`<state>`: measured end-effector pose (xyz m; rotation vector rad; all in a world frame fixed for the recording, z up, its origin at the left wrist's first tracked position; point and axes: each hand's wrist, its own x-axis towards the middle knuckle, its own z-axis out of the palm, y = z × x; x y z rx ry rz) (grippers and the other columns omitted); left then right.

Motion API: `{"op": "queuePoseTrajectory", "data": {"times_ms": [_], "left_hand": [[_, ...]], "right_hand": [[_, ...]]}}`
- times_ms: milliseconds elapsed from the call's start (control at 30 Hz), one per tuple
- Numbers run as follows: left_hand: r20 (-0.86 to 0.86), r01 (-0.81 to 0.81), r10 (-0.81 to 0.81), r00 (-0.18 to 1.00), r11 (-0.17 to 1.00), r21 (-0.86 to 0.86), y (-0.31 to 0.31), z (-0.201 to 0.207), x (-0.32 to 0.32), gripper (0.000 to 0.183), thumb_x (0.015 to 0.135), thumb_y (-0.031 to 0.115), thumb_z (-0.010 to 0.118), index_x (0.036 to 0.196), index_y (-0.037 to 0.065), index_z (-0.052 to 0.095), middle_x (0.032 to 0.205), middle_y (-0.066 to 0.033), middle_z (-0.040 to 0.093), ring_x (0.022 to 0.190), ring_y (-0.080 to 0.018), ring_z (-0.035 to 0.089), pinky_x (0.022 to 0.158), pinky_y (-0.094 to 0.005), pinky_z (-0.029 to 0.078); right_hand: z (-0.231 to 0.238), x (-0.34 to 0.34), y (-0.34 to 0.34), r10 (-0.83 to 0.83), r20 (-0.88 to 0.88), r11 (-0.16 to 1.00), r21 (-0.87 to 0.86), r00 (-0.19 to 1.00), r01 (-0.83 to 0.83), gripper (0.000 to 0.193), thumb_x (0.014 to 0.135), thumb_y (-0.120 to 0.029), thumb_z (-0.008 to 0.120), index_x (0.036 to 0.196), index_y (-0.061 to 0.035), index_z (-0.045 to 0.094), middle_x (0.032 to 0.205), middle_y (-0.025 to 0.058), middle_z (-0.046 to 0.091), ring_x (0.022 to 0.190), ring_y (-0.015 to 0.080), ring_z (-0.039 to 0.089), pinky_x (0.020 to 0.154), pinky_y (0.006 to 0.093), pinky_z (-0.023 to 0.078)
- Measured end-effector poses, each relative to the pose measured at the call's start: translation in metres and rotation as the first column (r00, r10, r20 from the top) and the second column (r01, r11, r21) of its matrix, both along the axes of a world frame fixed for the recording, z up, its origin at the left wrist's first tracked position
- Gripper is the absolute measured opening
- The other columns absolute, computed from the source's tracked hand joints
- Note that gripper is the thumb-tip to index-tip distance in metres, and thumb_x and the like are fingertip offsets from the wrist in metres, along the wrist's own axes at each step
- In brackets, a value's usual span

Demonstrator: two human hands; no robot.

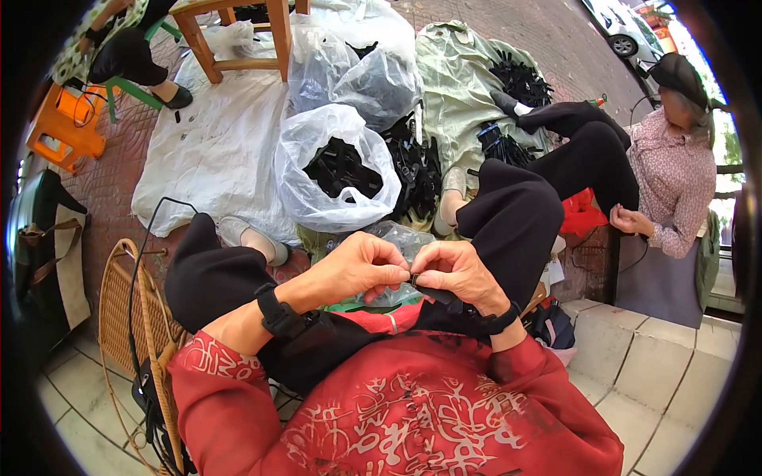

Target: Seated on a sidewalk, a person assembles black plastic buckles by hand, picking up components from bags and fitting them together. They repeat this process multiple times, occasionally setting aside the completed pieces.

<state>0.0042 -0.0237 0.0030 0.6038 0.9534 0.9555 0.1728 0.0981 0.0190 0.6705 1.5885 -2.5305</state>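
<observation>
Above my lap, my left hand point(361, 266) and my right hand point(460, 274) meet with thumbs and forefingers pinched together. Between the fingertips sits a small black piece point(413, 280), which looks like a strap end or buckle; its exact kind is too small to tell. A dark strap-like length point(437, 294) shows under my right thumb. Just beyond my hands stands an open clear plastic bag point(295, 190) with black strap pieces point(341, 168) inside. To its right lies a heap of similar black pieces point(413, 170).
White sheeting point(214, 170) and a pale green sheet point(448, 87) cover the ground ahead. A wooden stool point(194, 40) stands at the back. Seated people are at right point(675, 166) and upper left point(131, 59). A wicker chair point(119, 317) is at my left; tiled steps point(659, 361) lie right.
</observation>
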Motion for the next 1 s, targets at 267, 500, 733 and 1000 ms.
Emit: {"op": "queuePoseTrajectory", "data": {"times_ms": [267, 500, 733, 1000], "left_hand": [[-0.137, -0.104, 0.112, 0.984, 0.992, 0.068, -0.006, -0.002, 0.014, 0.013, 0.081, 0.013, 0.055, 0.083, 0.001, 0.058, 0.059, 0.0007, 0.051, 0.045, -0.0051, 0.044, 0.04, -0.0201, 0.035], [-0.415, -0.132, 0.301, 0.859, 0.912, 0.387, -0.009, 0.0, 0.018, 0.011, 0.08, 0.011, 0.056, 0.084, 0.0, 0.058, 0.06, -0.0011, 0.053, 0.048, -0.0049, 0.047, 0.043, -0.0207, 0.038], [-0.136, -0.123, 0.145, 0.98, 0.979, 0.16, -0.008, -0.002, 0.012, 0.012, 0.081, 0.012, 0.055, 0.084, 0.0, 0.058, 0.061, -0.0006, 0.053, 0.049, -0.0053, 0.049, 0.043, -0.0198, 0.039], [-0.031, -0.017, 0.022, 0.999, 0.988, 0.155, -0.008, 0.004, 0.005, 0.011, 0.081, 0.01, 0.055, 0.084, -0.001, 0.057, 0.063, -0.0015, 0.056, 0.049, -0.0062, 0.051, 0.044, -0.0194, 0.04]], "right_hand": [[0.003, 0.003, -0.005, -0.039, 0.01, 0.998, 0.057, 0.999, 0.038, 0.014, 0.076, -0.001, 0.061, 0.089, 0.0006, 0.057, 0.078, 0.0016, 0.057, 0.07, 0.0055, 0.052, 0.062, 0.018, 0.043], [0.008, 0.004, -0.012, -0.074, 0.018, 0.979, 0.191, 0.997, 0.07, 0.014, 0.075, 0.0, 0.061, 0.089, 0.0005, 0.057, 0.076, 0.002, 0.057, 0.064, 0.006, 0.053, 0.055, 0.0178, 0.043], [0.005, 0.002, -0.012, -0.13, -0.016, 0.99, 0.049, 0.991, 0.131, 0.01, 0.076, 0.001, 0.059, 0.085, 0.0033, 0.056, 0.073, 0.0055, 0.057, 0.059, 0.0107, 0.056, 0.053, 0.0208, 0.047], [-0.003, 0.006, -0.013, -0.12, -0.036, 0.97, -0.216, 0.992, 0.109, 0.012, 0.075, -0.002, 0.061, 0.084, 0.0032, 0.056, 0.073, 0.0068, 0.057, 0.056, 0.0129, 0.057, 0.05, 0.0232, 0.049]]}}
